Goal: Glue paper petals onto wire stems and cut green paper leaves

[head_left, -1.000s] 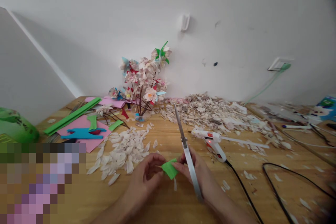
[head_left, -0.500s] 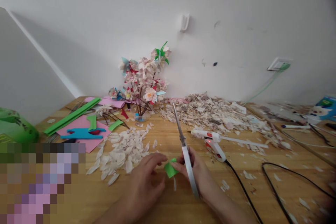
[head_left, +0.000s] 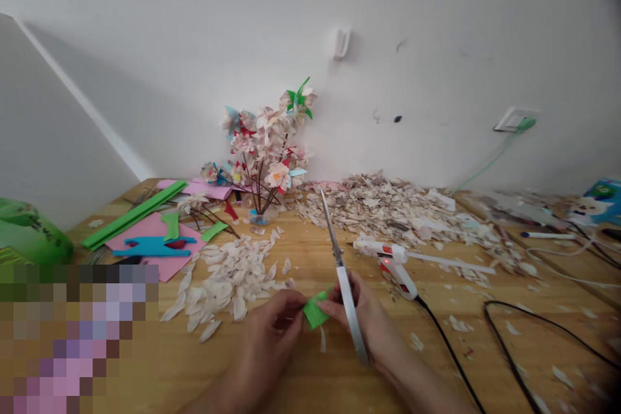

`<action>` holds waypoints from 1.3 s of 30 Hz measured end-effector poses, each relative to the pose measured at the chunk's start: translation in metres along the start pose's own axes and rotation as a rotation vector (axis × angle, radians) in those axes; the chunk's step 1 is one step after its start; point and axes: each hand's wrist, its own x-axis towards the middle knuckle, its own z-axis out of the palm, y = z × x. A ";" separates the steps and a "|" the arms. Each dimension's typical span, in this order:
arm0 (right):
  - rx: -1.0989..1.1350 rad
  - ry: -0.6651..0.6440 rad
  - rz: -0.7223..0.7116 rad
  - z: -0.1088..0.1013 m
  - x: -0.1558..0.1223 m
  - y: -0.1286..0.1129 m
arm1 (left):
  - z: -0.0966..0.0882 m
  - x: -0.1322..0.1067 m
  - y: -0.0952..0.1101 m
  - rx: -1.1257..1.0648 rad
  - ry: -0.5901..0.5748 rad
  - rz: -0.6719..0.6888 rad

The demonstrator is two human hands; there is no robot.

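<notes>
A small square of green crepe paper (head_left: 315, 313) is stretched between my hands above the table. My left hand (head_left: 268, 336) is closed, its thumb and fingertips pinching the paper's left edge. The thumb of my right hand (head_left: 369, 317) presses on the opposite edge. That same hand also carries scissors (head_left: 348, 310) with a pale grey handle; the blades point away from me and look closed. Part of the right fingers is hidden behind the handle. A thin pale petal (head_left: 323, 339) lies just below the paper.
Loose petals (head_left: 233, 278) lie left, with a larger dried heap (head_left: 388, 207) along the wall. Handmade flowers (head_left: 276, 136) stand at the back. A glue gun (head_left: 395, 259) with a lit red light trails its black cord rightward. Coloured paper (head_left: 155, 246) lies left.
My left fingers have come in from beside the green paper and closed on its left edge. The right hand and scissors stay almost where they were.
</notes>
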 end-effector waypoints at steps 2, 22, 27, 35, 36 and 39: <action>0.038 -0.007 -0.004 0.000 0.000 0.001 | -0.001 0.000 0.001 -0.102 -0.013 -0.032; 0.098 0.034 0.032 0.008 -0.001 -0.002 | 0.009 0.005 0.009 -0.533 0.001 -0.324; 0.071 0.036 0.021 0.008 -0.001 -0.003 | 0.007 0.005 0.009 -0.545 0.000 -0.368; 0.105 0.017 0.050 0.007 -0.002 -0.006 | 0.006 0.006 0.003 -0.567 0.017 -0.418; 0.105 0.016 0.052 0.007 -0.002 -0.007 | 0.006 0.006 0.003 -0.565 0.021 -0.418; 0.100 0.019 0.052 0.008 -0.002 -0.007 | 0.007 0.007 0.004 -0.553 0.023 -0.397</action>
